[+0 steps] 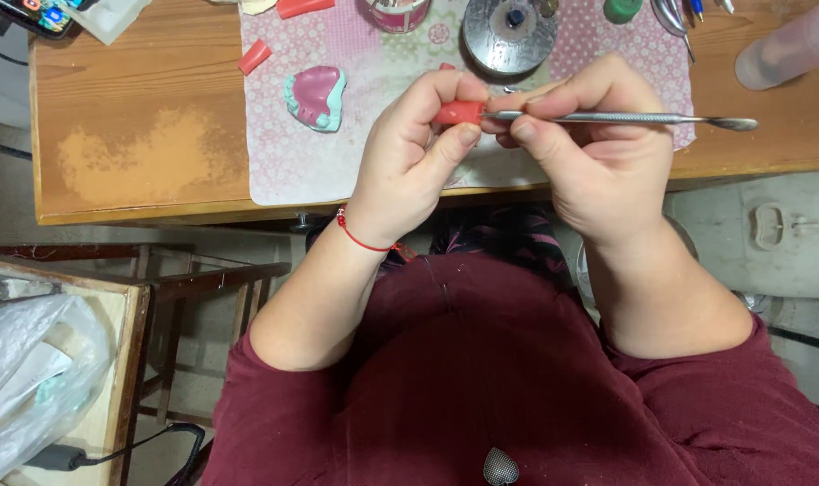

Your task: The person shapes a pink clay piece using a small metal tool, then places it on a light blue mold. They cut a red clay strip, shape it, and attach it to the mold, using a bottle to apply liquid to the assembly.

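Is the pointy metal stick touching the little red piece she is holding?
Touching. The head view shows the thin metal tool, held in the right hand, with its tip meeting the end of the small red wax piece pinched in the left hand.

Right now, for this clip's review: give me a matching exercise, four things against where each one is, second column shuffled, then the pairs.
Things:
1. red wax piece
2. metal carving tool
3. pink and teal dental cast
4. red string bracelet

Places:
A. lying on the patterned cloth, left of both hands
B. around the left wrist
C. pinched in the left hand
D. gripped in the right hand, tip at the wax

Pairs: 1-C, 2-D, 3-A, 4-B
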